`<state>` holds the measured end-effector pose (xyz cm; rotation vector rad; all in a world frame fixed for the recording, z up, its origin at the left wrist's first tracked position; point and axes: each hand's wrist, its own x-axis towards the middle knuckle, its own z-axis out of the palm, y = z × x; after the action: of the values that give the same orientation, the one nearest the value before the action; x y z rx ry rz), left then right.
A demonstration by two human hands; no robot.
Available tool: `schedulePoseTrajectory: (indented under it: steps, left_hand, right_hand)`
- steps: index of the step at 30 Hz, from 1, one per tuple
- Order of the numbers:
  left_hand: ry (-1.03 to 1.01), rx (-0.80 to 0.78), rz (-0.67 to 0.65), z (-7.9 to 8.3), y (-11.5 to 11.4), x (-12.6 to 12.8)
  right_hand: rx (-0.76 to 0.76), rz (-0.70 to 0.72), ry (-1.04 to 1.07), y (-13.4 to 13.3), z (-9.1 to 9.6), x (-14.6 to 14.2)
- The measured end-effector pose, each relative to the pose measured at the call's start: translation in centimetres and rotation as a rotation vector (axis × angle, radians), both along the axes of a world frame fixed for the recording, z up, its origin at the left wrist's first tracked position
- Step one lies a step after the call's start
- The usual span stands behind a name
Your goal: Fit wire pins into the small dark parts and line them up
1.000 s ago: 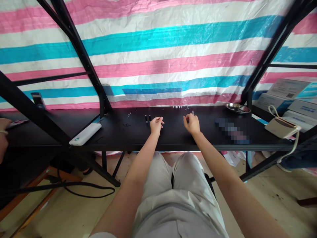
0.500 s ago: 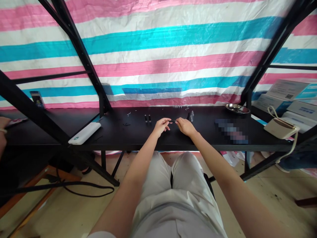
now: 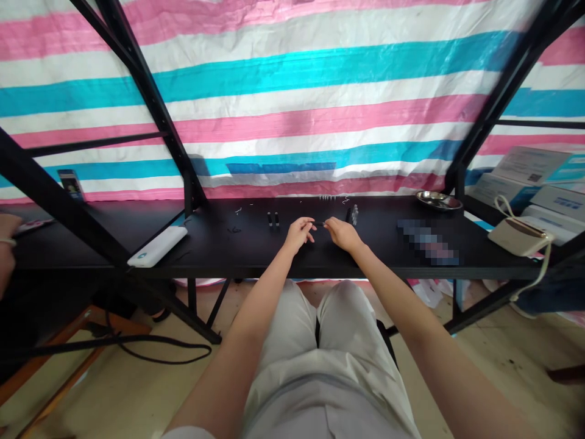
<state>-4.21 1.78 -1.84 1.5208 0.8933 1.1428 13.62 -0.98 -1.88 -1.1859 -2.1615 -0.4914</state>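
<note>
Above the black table [image 3: 219, 253], my left hand [image 3: 299, 235] and my right hand [image 3: 342, 233] face each other with fingertips pinched. Between them runs a thin dark stick-like piece [image 3: 319, 224], gripped at one end by each hand; its kind is too small to tell. Left of my left hand stand two small dark cylinders with pale lower ends [image 3: 273, 219]. Just beyond my right hand are a small black piece [image 3: 348, 215] and a cluster of clear or silvery small pieces [image 3: 355, 214]. Several tiny white pieces [image 3: 327, 197] lie in a row at the back.
A white oblong case [image 3: 158, 246] lies at left, a shiny metal dish [image 3: 439, 200] at the back right. A blurred-out item [image 3: 428, 242] and a cream pouch with strap [image 3: 520, 236] are on the right. Another person's hand [image 3: 7, 235] shows at far left. Black frame posts flank the table.
Both hands stay in nearly the same place, still pinching the thin dark piece. The view has shifted very slightly; nothing else has visibly moved.
</note>
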Motion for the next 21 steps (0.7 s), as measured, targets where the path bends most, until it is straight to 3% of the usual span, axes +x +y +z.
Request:
schedulePoseTrajectory:
  steps: [21]
  left_hand:
    - [0.136, 0.027, 0.100, -0.32, 0.10, 0.38]
  right_hand:
    - [-0.004, -0.003, -0.035, -0.14, -0.06, -0.37]
